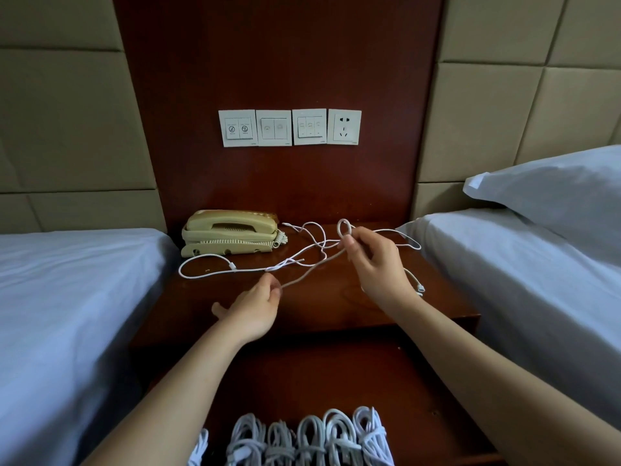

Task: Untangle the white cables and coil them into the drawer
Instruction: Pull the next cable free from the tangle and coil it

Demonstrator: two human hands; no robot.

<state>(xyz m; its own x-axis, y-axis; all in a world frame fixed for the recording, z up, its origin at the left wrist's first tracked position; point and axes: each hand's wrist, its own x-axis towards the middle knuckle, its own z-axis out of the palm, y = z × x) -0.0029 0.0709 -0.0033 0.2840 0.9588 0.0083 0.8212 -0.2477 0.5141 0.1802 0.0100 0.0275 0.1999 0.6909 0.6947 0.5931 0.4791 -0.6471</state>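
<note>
Coiling seems under way: right of the telephone (230, 232), the right hand (373, 264) pinches a small loop of white cable (311, 270) in curled fingers, and the left hand (255, 307), in front of the telephone, pinches the same strand taut. Next, I'd judge, feed more loops, drawing it clear of the tangle (289, 262) beside the telephone.

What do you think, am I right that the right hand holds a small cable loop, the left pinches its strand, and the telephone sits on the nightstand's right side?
Not quite: the head view shows the telephone on the left side of the nightstand. The right hand holds the cable loop, and the left hand pinches its strand.
</note>
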